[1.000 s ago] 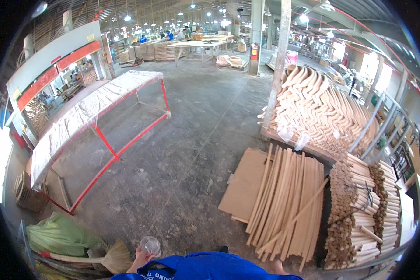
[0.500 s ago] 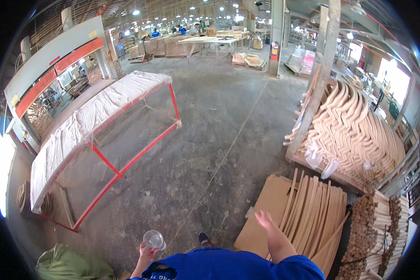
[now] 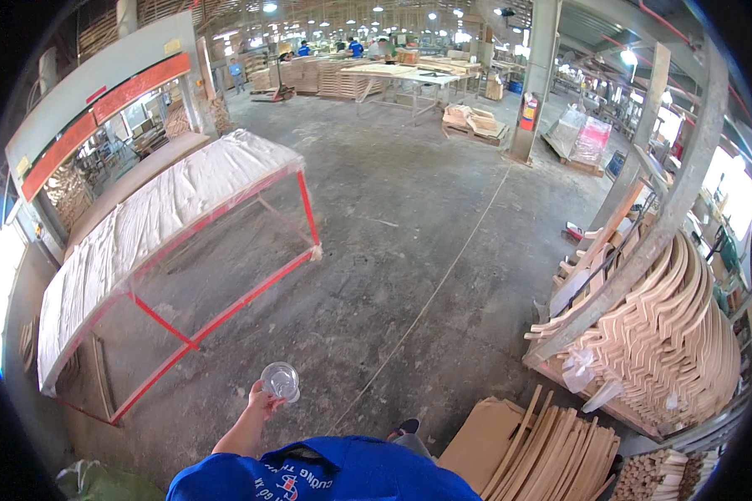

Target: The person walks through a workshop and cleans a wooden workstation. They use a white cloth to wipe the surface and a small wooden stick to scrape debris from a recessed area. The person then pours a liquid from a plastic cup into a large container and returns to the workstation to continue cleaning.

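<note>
A clear, round see-through cup [image 3: 282, 380] is in my left hand [image 3: 264, 400], whose fingers close on its near side. The cup's wide mouth faces up, and I make out nothing inside it. My left forearm reaches forward from the blue sleeve, over the grey concrete floor [image 3: 334, 334]. The nearest large thing to this hand is the red-framed table [image 3: 175, 184] with a wrinkled white cover, standing apart from it on the left. My right hand is out of the picture.
Thin wooden strips [image 3: 551, 455] lie on a cardboard sheet [image 3: 485, 434] at lower right. Behind them rises a stack of curved wooden pieces [image 3: 660, 334] beside slanted posts. A green sack [image 3: 100, 483] lies at lower left. A pillar [image 3: 533, 92] carries a fire extinguisher [image 3: 528, 112]. People work far back.
My right hand has dropped out of the picture. My left hand with the cup has moved a little up and forward, showing more forearm. The surroundings on the right have shifted in view.
</note>
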Demonstrator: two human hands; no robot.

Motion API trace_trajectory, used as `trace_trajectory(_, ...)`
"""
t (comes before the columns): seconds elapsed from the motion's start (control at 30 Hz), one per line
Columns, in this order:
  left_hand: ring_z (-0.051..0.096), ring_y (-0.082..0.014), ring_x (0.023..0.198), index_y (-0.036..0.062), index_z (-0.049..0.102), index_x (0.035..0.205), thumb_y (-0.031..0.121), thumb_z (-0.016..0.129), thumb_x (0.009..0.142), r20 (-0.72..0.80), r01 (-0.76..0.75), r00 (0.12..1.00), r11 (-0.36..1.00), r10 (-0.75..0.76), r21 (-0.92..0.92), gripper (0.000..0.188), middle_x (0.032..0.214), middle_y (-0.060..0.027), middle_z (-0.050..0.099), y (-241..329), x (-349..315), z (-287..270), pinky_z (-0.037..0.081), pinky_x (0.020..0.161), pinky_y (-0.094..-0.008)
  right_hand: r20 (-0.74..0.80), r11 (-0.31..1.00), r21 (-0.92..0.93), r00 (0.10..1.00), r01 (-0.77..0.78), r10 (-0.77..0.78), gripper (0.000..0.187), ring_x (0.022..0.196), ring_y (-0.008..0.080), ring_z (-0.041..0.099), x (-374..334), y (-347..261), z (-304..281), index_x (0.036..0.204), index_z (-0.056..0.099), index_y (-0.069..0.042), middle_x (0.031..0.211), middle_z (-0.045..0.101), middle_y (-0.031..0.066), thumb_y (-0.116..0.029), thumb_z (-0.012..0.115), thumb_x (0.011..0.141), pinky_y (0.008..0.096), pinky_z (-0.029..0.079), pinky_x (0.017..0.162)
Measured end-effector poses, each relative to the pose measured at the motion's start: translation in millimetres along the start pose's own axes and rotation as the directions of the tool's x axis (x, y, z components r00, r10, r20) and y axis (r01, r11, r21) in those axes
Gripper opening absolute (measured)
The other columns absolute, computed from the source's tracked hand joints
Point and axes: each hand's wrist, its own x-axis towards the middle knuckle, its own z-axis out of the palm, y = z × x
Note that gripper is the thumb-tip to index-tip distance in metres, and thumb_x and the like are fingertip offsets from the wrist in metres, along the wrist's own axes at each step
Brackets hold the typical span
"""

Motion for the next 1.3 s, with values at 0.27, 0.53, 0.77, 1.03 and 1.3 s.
trace_trajectory(0.27,0.061,-0.0371,0.07,0.0263,0.029,0.13,-0.014,0.033,0.075,0.123,-0.007,0.992,0.99,-0.01,0.139,0.068,0.103,-0.0215,0.046,68,95,271,0.056,0.046,-0.0348,0.007,0.625,-0.566,0.761,0.537,-0.648,0.026,0.081,0.0339,0.06,221,-241,-232,0.08,0.063,-0.004,0.086,0.062,0.019,-0.028,0.054,0.078,0.0439,0.047,0.067)
trace_trajectory(0.53,0.061,-0.0266,0.06,0.0242,0.025,0.133,-0.009,0.039,0.077,0.358,-0.11,0.934,0.939,-0.016,0.327,0.067,0.085,-0.0159,0.054,100,224,549,0.053,0.045,-0.0291,-0.439,0.595,0.624,0.857,0.507,-0.271,0.026,0.062,0.0149,0.058,336,-419,-430,0.092,0.057,-0.005,0.081,0.061,0.0083,-0.029,0.059,0.08,0.0291,0.046,0.049)
trace_trajectory(0.77,0.06,-0.0244,0.059,0.0242,0.025,0.133,-0.011,0.038,0.076,0.439,0.038,0.873,0.927,-0.212,0.373,0.067,0.091,-0.0167,0.052,104,308,818,0.051,0.045,-0.0261,-0.615,0.689,0.702,0.642,0.181,0.458,0.059,0.08,0.0242,0.054,339,-288,-455,0.127,0.035,-0.003,0.092,0.057,0.0149,-0.028,0.059,0.08,0.0379,0.043,0.076)
trace_trajectory(1.03,0.06,-0.0271,0.061,0.0249,0.025,0.133,-0.011,0.038,0.076,0.476,-0.066,0.861,0.889,-0.178,0.453,0.068,0.107,-0.0181,0.048,116,370,1101,0.055,0.054,-0.0327,-0.392,0.028,0.891,0.735,0.454,0.554,0.065,0.101,0.03,0.048,458,-397,-624,0.14,0.01,-0.028,0.13,0.027,0.011,-0.038,0.048,0.088,0.038,0.053,0.062)
trace_trajectory(1.3,0.058,-0.0247,0.065,0.0224,0.026,0.132,-0.012,0.038,0.075,0.463,-0.12,0.883,0.912,-0.082,0.391,0.067,0.108,-0.0183,0.047,105,414,1327,0.056,0.065,-0.0418,-0.757,-0.794,0.603,0.37,0.077,-0.539,0.054,0.057,0.0128,0.042,534,-661,-1045,0.085,0.048,-0.008,0.055,0.033,-0.0013,-0.059,0.031,0.087,0.0558,0.046,0.074)
